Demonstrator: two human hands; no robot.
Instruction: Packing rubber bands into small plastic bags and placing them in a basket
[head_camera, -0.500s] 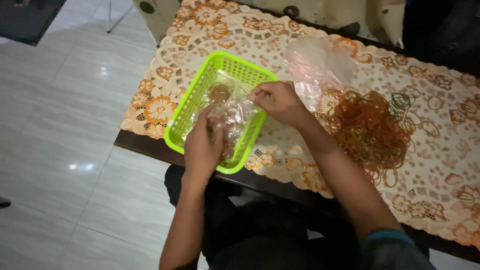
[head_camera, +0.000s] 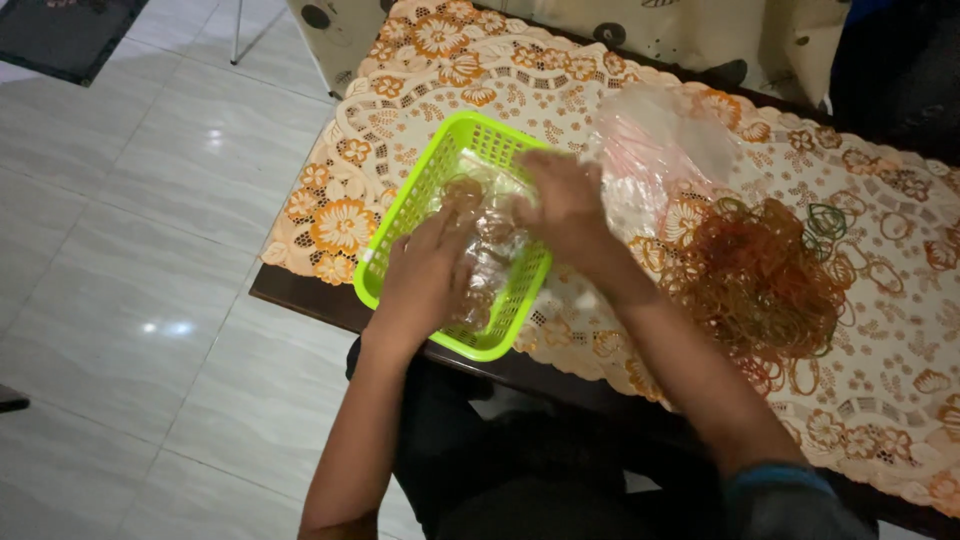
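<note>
Both hands are down in the green basket (head_camera: 420, 200): left hand (head_camera: 425, 275) and right hand (head_camera: 560, 205) pinch a clear bag (head_camera: 490, 250) (contents unclear); next, a steady hold.

Both forearms bare, reaching forward over the desk's near edge; left hand (head_camera: 425, 275) palm-down, fingers curled; right hand (head_camera: 562, 205) blurred, fingers bent downward, close beside the left.

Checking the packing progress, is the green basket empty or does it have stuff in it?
Not empty: the green basket holds clear plastic packets with brownish contents, under both hands.
</note>
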